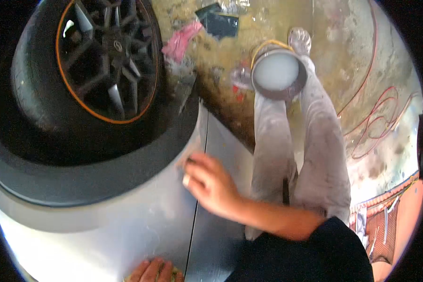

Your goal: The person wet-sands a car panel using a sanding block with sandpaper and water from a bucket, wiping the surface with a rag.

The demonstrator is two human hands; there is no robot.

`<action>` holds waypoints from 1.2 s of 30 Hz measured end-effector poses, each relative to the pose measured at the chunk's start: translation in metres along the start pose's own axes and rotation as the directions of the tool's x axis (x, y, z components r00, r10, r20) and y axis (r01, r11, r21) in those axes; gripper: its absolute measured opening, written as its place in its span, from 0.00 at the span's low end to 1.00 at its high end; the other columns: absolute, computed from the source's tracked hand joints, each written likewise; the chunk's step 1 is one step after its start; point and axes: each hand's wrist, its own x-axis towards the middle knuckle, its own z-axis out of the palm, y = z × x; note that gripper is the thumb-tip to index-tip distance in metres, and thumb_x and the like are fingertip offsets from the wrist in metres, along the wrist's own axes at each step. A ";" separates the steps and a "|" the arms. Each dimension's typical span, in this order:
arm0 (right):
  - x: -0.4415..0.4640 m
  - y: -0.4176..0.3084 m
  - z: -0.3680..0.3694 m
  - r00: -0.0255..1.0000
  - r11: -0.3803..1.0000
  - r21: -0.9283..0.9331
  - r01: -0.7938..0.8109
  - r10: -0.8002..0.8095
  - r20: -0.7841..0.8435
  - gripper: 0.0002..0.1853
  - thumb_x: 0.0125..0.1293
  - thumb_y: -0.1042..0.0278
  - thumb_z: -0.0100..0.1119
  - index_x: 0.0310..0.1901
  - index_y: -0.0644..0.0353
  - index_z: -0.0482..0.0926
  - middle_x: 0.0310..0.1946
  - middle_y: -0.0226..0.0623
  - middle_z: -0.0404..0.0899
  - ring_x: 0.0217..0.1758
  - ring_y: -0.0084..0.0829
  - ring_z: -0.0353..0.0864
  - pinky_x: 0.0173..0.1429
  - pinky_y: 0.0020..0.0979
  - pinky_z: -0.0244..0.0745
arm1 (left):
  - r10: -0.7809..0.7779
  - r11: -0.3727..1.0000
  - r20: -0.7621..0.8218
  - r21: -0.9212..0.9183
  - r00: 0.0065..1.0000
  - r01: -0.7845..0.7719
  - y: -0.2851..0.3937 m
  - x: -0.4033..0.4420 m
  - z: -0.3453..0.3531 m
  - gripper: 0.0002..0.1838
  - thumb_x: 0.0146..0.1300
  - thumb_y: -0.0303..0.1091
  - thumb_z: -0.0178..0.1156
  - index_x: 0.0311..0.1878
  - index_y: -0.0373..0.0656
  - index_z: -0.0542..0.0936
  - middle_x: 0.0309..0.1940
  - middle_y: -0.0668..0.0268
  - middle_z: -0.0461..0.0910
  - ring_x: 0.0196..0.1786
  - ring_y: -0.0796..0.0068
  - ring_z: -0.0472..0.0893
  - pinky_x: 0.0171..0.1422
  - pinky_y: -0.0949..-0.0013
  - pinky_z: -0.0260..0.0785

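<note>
My right hand [209, 183] presses on the silver-grey car body panel [150, 207], beside the dark wheel-arch trim [117, 181]. Its fingers are bent around a small dark piece [190, 161] that looks like folded sandpaper, mostly hidden under them. At the bottom edge, the fingers of my left hand [151, 271] rest on the same panel. They curl over a yellowish, sponge-like pad [177, 274], of which only the edges show. A panel seam [192, 225] runs between the panel and the grey door section [221, 188]. The view cuts off the rest of my left hand.
A wheel [113, 51] with an orange-edged rim fills the upper left. Between my feet stands a bucket [286, 94] of cloudy liquid. Dark sheets [221, 24] and a pink cloth [182, 41] lie on the wet floor [338, 28]. A red hose [373, 122] coils at right.
</note>
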 end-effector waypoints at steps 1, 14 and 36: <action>0.003 -0.013 -0.006 0.998 0.999 -0.010 0.035 -0.034 0.049 0.14 0.72 0.64 0.65 0.54 0.62 0.84 0.60 0.50 0.79 0.62 0.51 0.80 0.63 0.48 0.78 | 0.002 1.000 -0.010 0.004 1.000 -0.002 -0.004 0.003 0.001 0.16 0.55 0.41 0.71 0.48 0.58 0.83 0.47 0.63 0.87 0.55 0.57 0.87 0.58 0.48 0.83; 0.042 0.082 -0.013 0.924 0.924 0.002 -0.381 0.381 0.033 0.18 0.71 0.62 0.66 0.57 0.63 0.81 0.61 0.51 0.78 0.67 0.52 0.78 0.70 0.45 0.76 | -0.012 1.000 0.033 -0.026 0.999 0.012 0.016 -0.007 -0.028 0.15 0.66 0.44 0.67 0.51 0.49 0.83 0.52 0.58 0.86 0.61 0.53 0.85 0.66 0.48 0.80; -0.065 -0.115 -0.263 0.846 0.923 0.357 0.145 -0.303 0.440 0.45 0.58 0.71 0.76 0.77 0.56 0.65 0.71 0.50 0.69 0.76 0.47 0.71 0.78 0.43 0.67 | -0.468 0.769 -0.229 -0.582 0.853 0.265 0.112 0.092 -0.039 0.45 0.80 0.60 0.51 0.82 0.31 0.58 0.85 0.43 0.50 0.87 0.43 0.49 0.89 0.49 0.44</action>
